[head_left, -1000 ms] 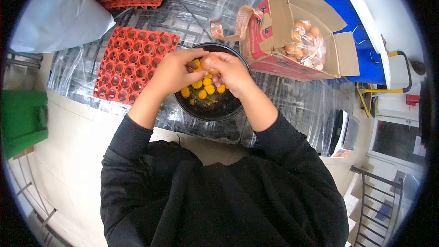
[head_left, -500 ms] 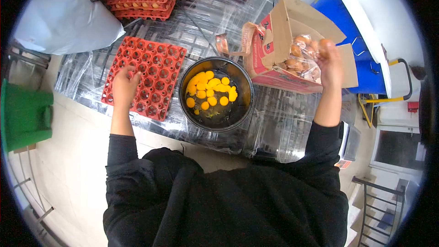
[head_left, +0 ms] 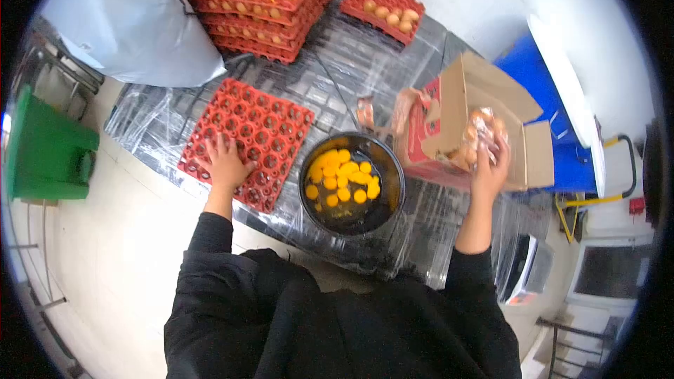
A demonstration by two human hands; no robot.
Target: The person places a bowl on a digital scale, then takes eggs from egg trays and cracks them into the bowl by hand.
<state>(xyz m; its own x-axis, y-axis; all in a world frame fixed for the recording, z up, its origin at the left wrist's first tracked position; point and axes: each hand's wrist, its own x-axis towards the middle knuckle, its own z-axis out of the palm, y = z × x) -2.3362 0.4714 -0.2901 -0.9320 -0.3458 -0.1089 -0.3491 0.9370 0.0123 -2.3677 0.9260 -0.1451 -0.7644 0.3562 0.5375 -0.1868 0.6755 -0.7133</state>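
Observation:
An egg tray [head_left: 277,123], red with many cups, lies on the wrapped table. My left hand [head_left: 227,163] rests on its near part, fingers spread, holding nothing. To its right stands a black bowl [head_left: 398,196] with several yellow yolks [head_left: 342,174] and some clear liquid. My right hand [head_left: 491,165] reaches into the open cardboard box [head_left: 456,98], its fingers at the bagged brown eggshells [head_left: 479,133]. Whether those fingers grip anything is unclear. A loose strip of printed tape [head_left: 401,112] hangs from the box's left side.
Stacked red trays of eggs [head_left: 281,28] stand at the back left, beside a grey-white bag [head_left: 140,24]. A smaller tray [head_left: 372,1] holds several eggs at the back. A blue bin [head_left: 519,63] is behind the box. A green bin [head_left: 53,147] stands far left.
Both hands were together over the bowl, then moved apart, the left to the tray and the right to the box. My right hand has since lowered into the box. The view has tilted up.

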